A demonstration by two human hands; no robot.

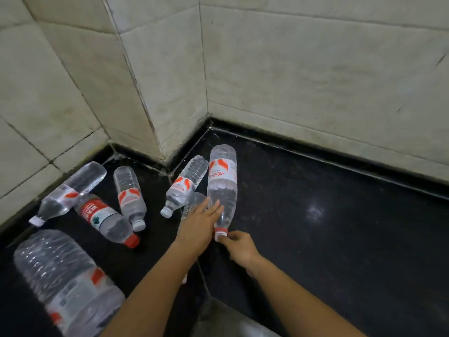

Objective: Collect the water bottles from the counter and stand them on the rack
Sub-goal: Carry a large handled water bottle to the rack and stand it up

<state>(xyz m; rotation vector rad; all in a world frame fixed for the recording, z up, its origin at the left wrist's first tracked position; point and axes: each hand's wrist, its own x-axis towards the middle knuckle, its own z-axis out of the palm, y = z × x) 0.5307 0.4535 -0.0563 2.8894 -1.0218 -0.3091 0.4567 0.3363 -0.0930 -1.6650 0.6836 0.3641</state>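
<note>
My desk (340, 239) is black polished stone, glossy, throwing back a light spot. The bottles (223, 190) are thin clear plastic, ribbed and shiny; the white cap (219, 236) is smooth plastic. The wall tiles (315, 69) look matt, off-white, slightly grimy.

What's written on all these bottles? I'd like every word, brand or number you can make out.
Nothing here can be quoted with confidence.
Rightmost bottle, white label: red characters, too blurred to read.
Bottle left of it: red lettering, too blurred to read.
Red-label bottle: white print, too small to read.
Other bottles: no readable text.
</note>
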